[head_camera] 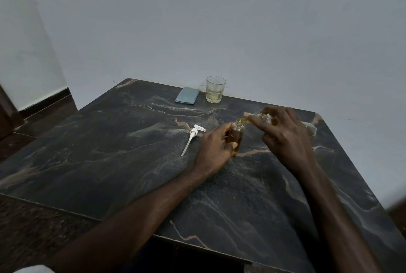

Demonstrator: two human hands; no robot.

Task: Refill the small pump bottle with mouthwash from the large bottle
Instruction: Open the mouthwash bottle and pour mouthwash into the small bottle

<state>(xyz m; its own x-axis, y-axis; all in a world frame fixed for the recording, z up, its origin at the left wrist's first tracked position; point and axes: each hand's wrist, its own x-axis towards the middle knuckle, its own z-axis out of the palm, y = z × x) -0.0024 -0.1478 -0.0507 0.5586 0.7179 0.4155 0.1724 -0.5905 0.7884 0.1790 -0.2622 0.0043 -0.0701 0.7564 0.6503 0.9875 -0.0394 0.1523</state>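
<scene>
Two grips were on the job, both loaded. Well left of the left grip (pixel 214 149), a white pump head (pixel 193 134) lay flat on the bench (pixel 109 163), with its dip tube angled toward the near edge and clear of the fingers. Beyond that grip, by the wall, were a blue-grey flat pad (pixel 187 95) and, just right of it, a clear glass (pixel 215 89) with a little pale liquid in the bottom. Both sat well apart from the grips.

The left grip was wrapped round the small pump bottle (pixel 236 138), thumb across the front. The bottle stood on the bench with its neck open and amber liquid up to about the shoulder.

Just up and right of the left grip, the large bottle (pixel 250 120) was tipped near horizontal, mouth at the small bottle's neck. I couldn't tell if they touched. Amber liquid showed in the large bottle's neck.

The right grip (pixel 283 136) was clamped over the large bottle from above, fingers curled round it and hiding most of the body.
</scene>
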